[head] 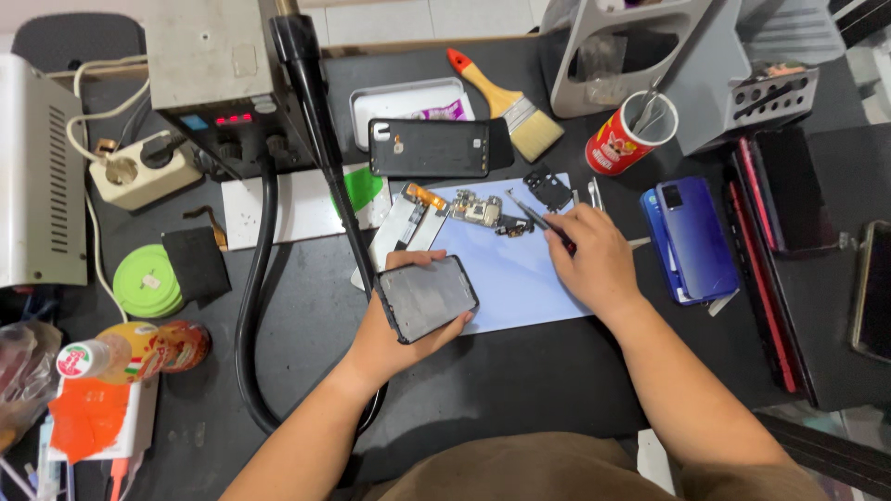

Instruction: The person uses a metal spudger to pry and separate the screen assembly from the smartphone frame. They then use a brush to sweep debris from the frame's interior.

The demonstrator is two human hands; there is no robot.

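Note:
My left hand (390, 334) grips an opened grey phone body (425, 297), tilted, over the near left corner of a pale blue work mat (520, 278). My right hand (599, 264) rests on the mat's right side and holds thin metal tweezers (534, 213) whose tips point up-left at small loose parts. A circuit board (476, 209), a strip with an orange flex cable (413, 218) and a dark camera frame (548, 188) lie at the mat's far edge. Past them a black phone back cover (429, 147) lies flat.
A hot-air station (209, 65) with a black hose (255, 306) stands at the back left. A paintbrush (506, 102), red cup (624, 139), blue phones (691, 239), dark phones (789, 195), green tape roll (147, 281), socket strip (139, 172) and bottle (130, 353) surround the mat.

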